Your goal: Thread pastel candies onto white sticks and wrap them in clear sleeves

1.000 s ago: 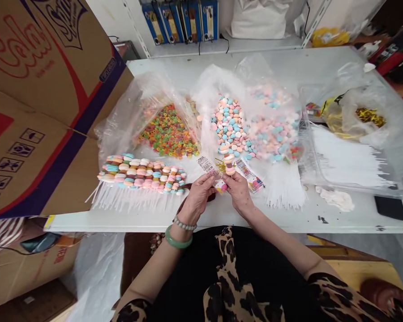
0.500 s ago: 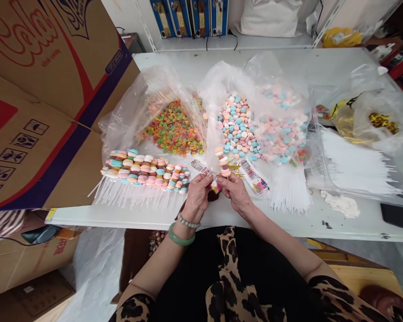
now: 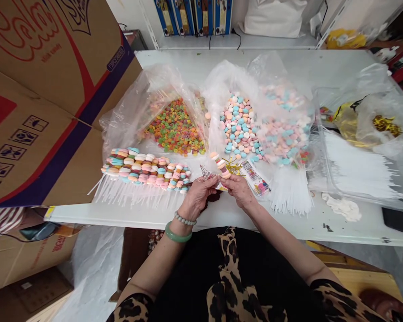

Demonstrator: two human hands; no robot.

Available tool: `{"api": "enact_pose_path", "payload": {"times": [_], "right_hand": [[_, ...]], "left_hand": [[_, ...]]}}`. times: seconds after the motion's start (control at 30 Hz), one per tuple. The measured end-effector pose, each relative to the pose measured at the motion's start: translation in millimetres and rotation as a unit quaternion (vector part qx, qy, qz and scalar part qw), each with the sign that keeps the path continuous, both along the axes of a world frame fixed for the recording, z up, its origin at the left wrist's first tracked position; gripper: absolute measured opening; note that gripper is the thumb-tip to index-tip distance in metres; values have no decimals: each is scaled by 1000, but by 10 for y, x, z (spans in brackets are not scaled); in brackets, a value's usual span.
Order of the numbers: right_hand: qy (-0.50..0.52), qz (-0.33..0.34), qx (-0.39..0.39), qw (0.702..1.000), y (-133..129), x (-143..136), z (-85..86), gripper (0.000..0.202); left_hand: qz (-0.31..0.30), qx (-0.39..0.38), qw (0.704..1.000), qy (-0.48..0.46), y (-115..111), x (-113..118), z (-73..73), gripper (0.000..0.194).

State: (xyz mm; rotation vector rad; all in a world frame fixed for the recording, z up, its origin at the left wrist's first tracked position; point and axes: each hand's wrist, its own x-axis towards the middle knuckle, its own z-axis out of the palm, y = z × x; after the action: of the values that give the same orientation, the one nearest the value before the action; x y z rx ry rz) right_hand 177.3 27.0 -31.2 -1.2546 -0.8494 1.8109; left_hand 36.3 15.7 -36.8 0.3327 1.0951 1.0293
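Note:
My left hand (image 3: 201,193) pinches a small printed wrapper (image 3: 206,172) whose tip sticks up above the fingers. Close against it, my right hand (image 3: 238,190) grips the lower end of a candy skewer (image 3: 220,164), which leans up and to the left with pink, orange and white pieces on it. Gold twist ties (image 3: 233,167) lie just behind my right hand, beside a stack of printed wrappers (image 3: 256,178). Finished-looking candy skewers (image 3: 146,170) lie in a row left of my hands, white sticks toward me.
Bags of ring candies (image 3: 176,127) and pastel candies (image 3: 240,123) lie behind my hands. White sticks (image 3: 290,192) and a clear tray (image 3: 372,197) are at the right, a large carton (image 3: 53,103) at the left. A black phone-like object (image 3: 398,220) lies near the front edge.
My hands have come closer together. The skewer now leans more to the left, and the wrapper in my left hand has turned, its tip pointing up. The view has shifted slightly.

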Motion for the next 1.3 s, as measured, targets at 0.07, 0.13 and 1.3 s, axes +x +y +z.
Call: {"api": "enact_pose_path", "payload": {"times": [0.07,0.13,1.3], "right_hand": [[-3,-8,9,1000,8,11,-34,38],[12,-32,22,999,1,6,-69,39],[-26,-62,127,990,26,58,-86,14]], "left_hand": [[39,7,999,7,16,35,-24,35],[89,10,996,-1,40,83,-40,35],[90,30,995,13,18,-157,-6,41]]}}
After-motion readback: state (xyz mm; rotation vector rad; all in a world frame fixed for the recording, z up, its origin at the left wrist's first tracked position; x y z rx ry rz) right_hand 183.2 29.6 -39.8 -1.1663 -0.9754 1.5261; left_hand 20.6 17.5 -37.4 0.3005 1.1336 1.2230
